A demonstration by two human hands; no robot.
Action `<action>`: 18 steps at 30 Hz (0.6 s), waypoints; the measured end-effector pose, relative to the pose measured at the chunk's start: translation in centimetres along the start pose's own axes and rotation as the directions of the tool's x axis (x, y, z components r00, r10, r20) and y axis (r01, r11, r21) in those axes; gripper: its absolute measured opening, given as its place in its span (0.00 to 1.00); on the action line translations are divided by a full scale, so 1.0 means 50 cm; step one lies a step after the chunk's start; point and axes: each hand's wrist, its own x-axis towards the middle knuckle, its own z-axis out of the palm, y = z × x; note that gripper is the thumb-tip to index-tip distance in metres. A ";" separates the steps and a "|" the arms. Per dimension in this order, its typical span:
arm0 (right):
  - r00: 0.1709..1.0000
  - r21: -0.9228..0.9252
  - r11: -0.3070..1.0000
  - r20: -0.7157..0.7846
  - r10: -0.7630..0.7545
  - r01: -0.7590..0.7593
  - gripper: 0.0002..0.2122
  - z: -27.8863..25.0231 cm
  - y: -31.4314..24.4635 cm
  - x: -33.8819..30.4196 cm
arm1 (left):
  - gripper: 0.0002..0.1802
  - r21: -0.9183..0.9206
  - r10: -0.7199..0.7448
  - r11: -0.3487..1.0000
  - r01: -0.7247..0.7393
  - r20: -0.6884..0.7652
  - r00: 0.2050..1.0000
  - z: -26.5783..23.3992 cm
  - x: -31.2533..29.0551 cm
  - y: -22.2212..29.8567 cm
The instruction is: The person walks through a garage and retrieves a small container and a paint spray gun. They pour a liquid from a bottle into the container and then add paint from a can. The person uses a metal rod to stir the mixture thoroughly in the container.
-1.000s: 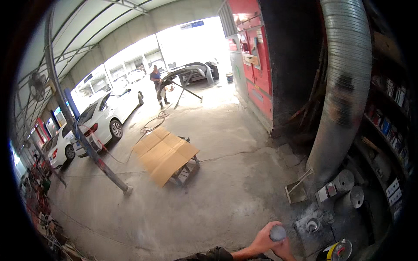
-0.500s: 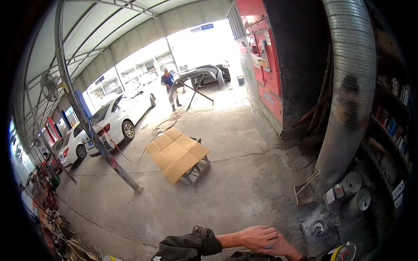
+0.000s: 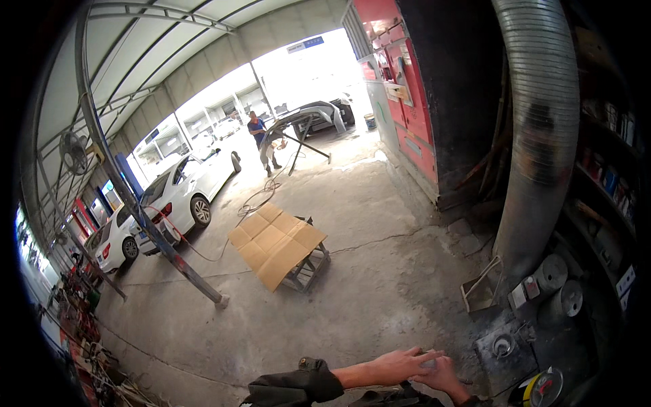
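Low, right of centre, a partly hidden grey object (image 3: pixel 429 363) is pinched between left hand (image 3: pixel 399 366) and right hand (image 3: pixel 445 376); it could be dropped if either grip were loosened.

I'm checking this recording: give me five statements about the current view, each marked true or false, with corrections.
1. The left hand is far from the right hand. False: they meet, with a grey object partly showing between them.
2. A creased cardboard sheet lies on a low stand. True.
3. The white cars are right of the large metal pipe. False: they are on the left, the pipe on the right.
4. A person in a blue top stands beyond the cardboard. True.
5. The yellow-labelled can is at the upper left. False: it is at the lower right.
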 end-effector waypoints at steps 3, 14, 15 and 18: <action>0.977 0.105 0.982 0.163 0.137 -0.155 0.31 -0.019 -0.008 0.004 | 0.26 -0.098 0.032 0.995 -0.025 0.076 0.997 0.021 -0.006 -0.023; 0.975 0.116 0.979 0.169 0.145 -0.165 0.33 0.039 -0.009 0.006 | 0.28 -0.098 -0.428 0.876 0.473 0.295 0.854 0.017 -0.010 -0.008; 0.966 0.107 0.976 0.196 0.168 -0.192 0.33 0.038 -0.014 0.009 | 0.29 -0.041 -0.448 0.870 0.491 0.351 0.822 0.015 -0.010 -0.007; 0.987 0.151 0.982 0.129 0.092 -0.111 0.32 0.048 -0.017 0.012 | 0.32 -0.149 -0.254 0.953 0.262 0.072 0.965 0.032 -0.034 -0.013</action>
